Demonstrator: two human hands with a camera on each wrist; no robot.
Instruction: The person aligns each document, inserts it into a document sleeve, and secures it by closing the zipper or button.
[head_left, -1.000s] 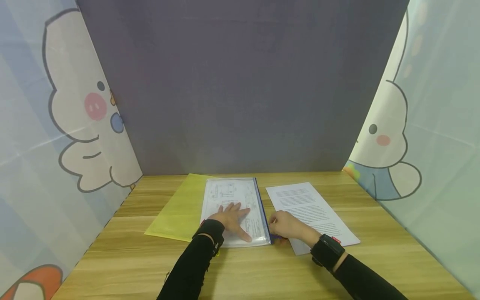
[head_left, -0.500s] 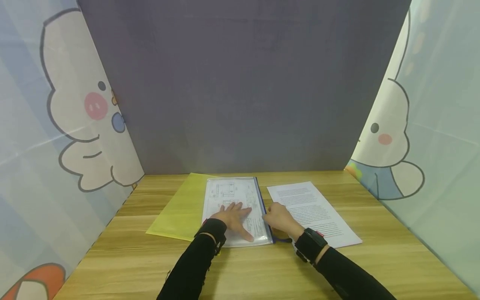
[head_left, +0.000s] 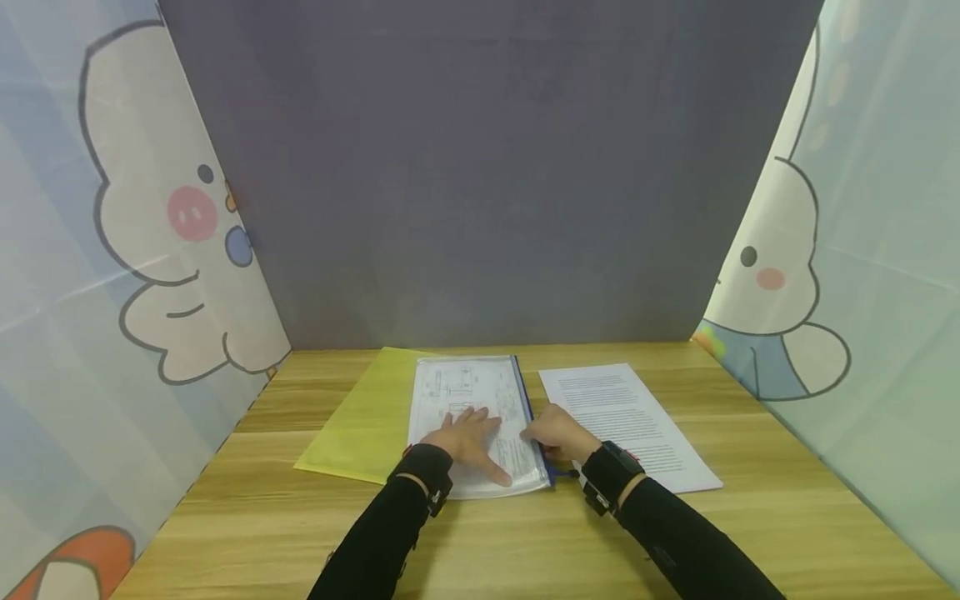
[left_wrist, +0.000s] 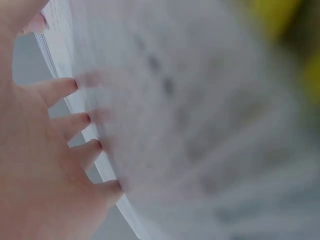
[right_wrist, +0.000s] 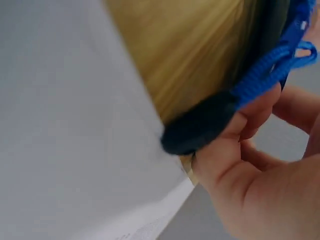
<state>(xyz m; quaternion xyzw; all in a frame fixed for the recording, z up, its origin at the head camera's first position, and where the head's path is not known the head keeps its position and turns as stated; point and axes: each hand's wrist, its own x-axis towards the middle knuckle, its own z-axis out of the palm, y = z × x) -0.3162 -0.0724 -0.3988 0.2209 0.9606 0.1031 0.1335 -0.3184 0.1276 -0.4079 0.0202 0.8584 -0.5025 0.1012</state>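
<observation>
Left hand (head_left: pixel 468 437): fingers spread wide, laid flat on the clear zip pouch (head_left: pixel 450 375). Right hand (head_left: pixel 558 433): fingers curled, gripping the pouch's blue right-hand edge; exact fingertip contact is partly hidden. The pouch lies beneath the left hand and to the left of the right, overlapping a yellow folder (head_left: pixel 363 417). It is transparent, showing a line drawing; a blue pull cord (right_wrist: pixel 265 75) with a dark end rests against the right fingers.
</observation>
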